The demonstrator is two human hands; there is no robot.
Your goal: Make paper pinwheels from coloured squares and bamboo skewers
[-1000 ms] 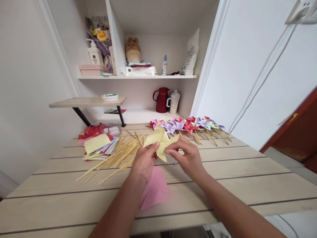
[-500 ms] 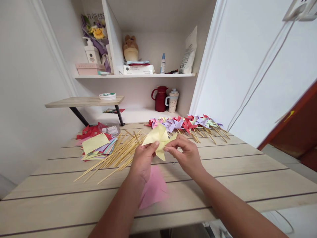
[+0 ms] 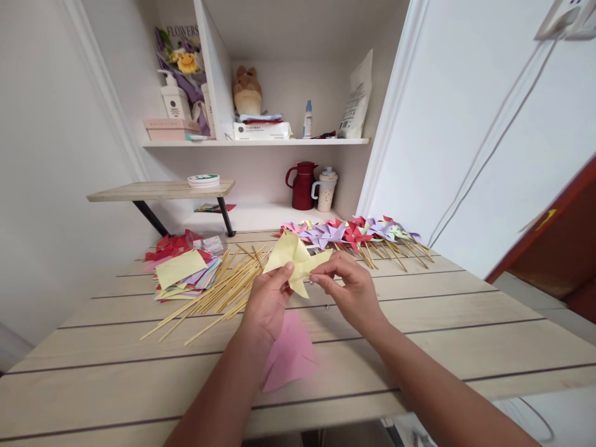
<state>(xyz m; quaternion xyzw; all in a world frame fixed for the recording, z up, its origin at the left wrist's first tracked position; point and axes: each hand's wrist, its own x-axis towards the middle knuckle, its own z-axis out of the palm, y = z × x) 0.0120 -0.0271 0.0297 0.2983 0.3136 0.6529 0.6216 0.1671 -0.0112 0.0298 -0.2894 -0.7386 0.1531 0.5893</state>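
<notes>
Above the middle of the table I hold a yellow paper pinwheel [image 3: 294, 251] with its blades spread out. My left hand [image 3: 270, 298] grips it from the lower left, the thumb pressed near its centre. On the other side my right hand [image 3: 347, 288] has thumb and forefinger pinched at the tip of the right blade. A small shiny pin [image 3: 326, 306] lies on the wood below the right fingers. Pink paper [image 3: 289, 357] rests on the table under my left wrist, partly covered by it.
Thin wooden sticks [image 3: 218, 292] lie left of my hands, beside a stack of coloured paper [image 3: 184, 273]. Finished pinwheels on sticks [image 3: 356, 236] lie at the back right. Behind stand a red jug [image 3: 303, 186], a cup [image 3: 326, 189] and a raised wooden shelf [image 3: 153, 191].
The yellow pinwheel has turned slightly and its right blade lies flatter, more stretched to the right. Both hands keep their grip in nearly the same place.
</notes>
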